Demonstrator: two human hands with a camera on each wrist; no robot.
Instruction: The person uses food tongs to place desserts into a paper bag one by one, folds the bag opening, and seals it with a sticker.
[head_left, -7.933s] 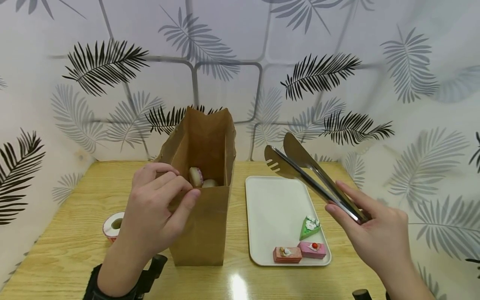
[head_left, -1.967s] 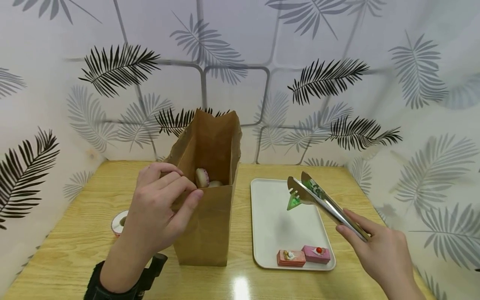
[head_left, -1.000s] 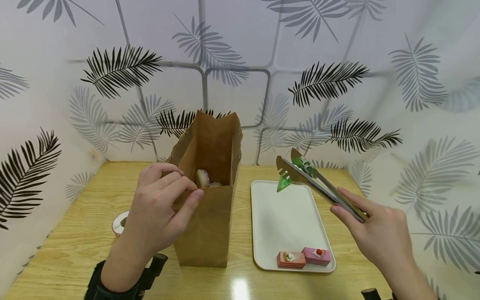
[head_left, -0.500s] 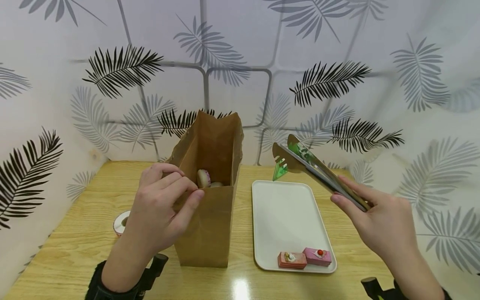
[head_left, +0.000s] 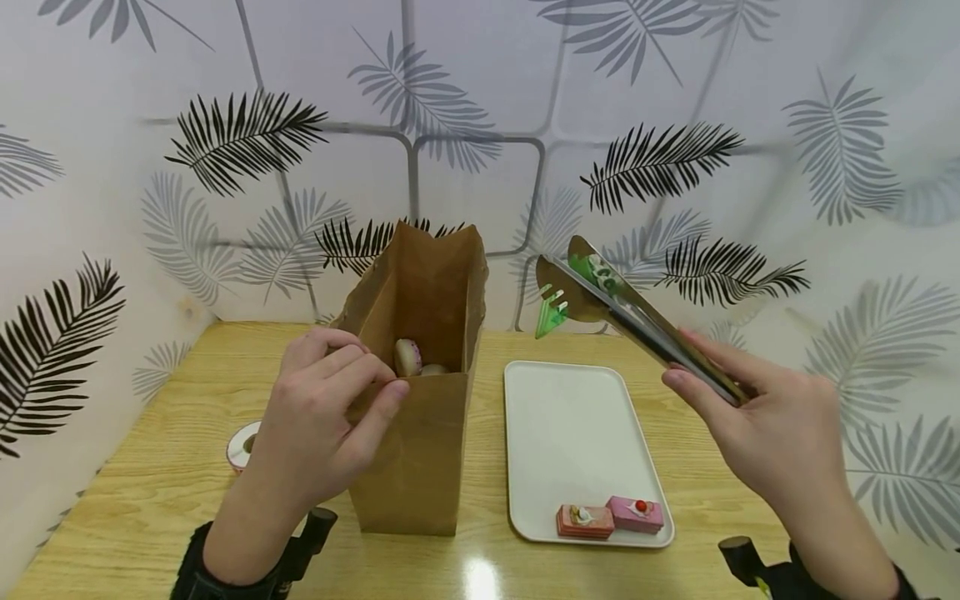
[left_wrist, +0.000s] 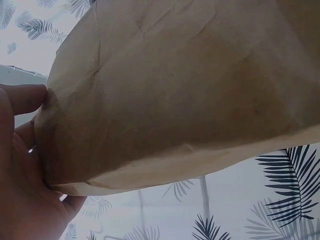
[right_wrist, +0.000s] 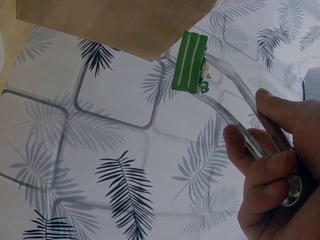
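A tall brown paper bag [head_left: 408, 467] stands upright with its mouth spread. My left hand [head_left: 318, 408] pinches the bag's near top edge between thumb and fingers, and the left wrist view shows the bag's side [left_wrist: 175, 95] close up. Inside lie a doughnut [head_left: 407, 357] with a purplish edge and another pale round piece [head_left: 433, 369]. My right hand [head_left: 780, 425] grips metal serving tongs [head_left: 637, 325] raised above the tray's far end. Between the tong tips is a green toy cake slice [right_wrist: 190, 62], layered with white stripes and topped with white and green.
Right of the bag lies a white tray [head_left: 570, 433]. At its near right corner sit a salmon-coloured cake [head_left: 585, 521] and a pink cake with a red cherry [head_left: 636, 514]. Behind my left forearm is a roll of stickers or tape [head_left: 242, 446]. Leaf-patterned cloth hangs behind the table.
The green cake slice has left the tray in the tongs. My right hand has lifted it upward and slightly left over the last two seconds. My left hand keeps its hold on the bag.
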